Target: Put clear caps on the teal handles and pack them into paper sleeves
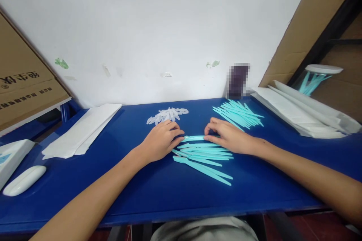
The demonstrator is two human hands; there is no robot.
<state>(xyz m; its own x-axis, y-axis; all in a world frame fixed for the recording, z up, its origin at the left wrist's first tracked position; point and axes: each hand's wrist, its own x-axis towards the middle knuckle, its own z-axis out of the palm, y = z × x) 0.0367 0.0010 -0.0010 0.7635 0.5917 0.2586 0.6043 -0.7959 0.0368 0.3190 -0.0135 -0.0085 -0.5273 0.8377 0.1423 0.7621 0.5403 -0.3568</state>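
A turquoise eyebrow razor (194, 138) lies level between my two hands, just above several others. My left hand (160, 140) pinches its left, head end, where a small clear piece shows at the fingertips. My right hand (229, 135) is closed on the handle toward the right. Below them several turquoise razors (203, 165) are fanned out on the blue table (147, 192), heads to the left. Behind my left hand sits a small heap of translucent white blade caps (169, 113). A larger pile of turquoise sticks (239, 115) lies behind my right hand.
White paper or plastic sleeves lie at left (85, 130) and a stack of white bags (299, 111) at right. A white mouse-shaped object (25, 180) rests near a white box (14, 158). A clear jar (313, 79) holds turquoise sticks. Cardboard (25, 75) stands at left.
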